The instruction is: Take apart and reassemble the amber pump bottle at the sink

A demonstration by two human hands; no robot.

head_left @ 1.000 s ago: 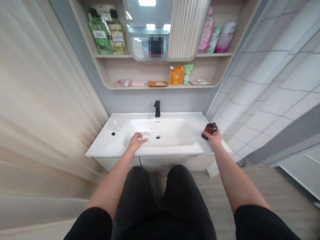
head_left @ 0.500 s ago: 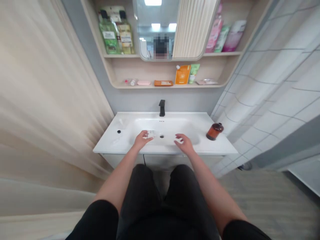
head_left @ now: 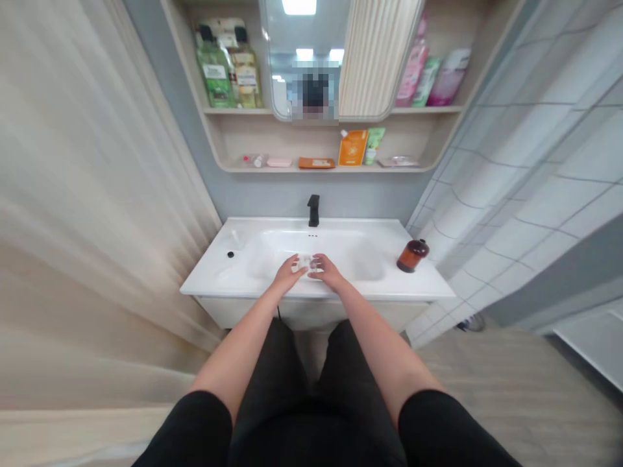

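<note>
Over the front of the white sink basin [head_left: 360, 250], my left hand [head_left: 288, 274] has its fingers wrapped round one end of a small clear container [head_left: 304, 262]. From the other side my right hand [head_left: 328, 271] closes on the container's right end. The container is see-through and hangs between both hands; what is in it, if anything, is too small to tell. The drain is hidden behind the hands and the container. A black faucet [head_left: 314, 211] stands behind them.
A brown bottle [head_left: 413, 255] stands on the counter's right side. On the left are a small black cap [head_left: 230, 255] and a faint clear object [head_left: 237, 237]. Above hangs a shelf [head_left: 321, 170] with an orange pouch [head_left: 352, 148] and several bottles, beside a mirror [head_left: 306, 65].
My right hand has moved left and taken hold of the container's right end. My left hand, with the container, has shifted slightly right.
</note>
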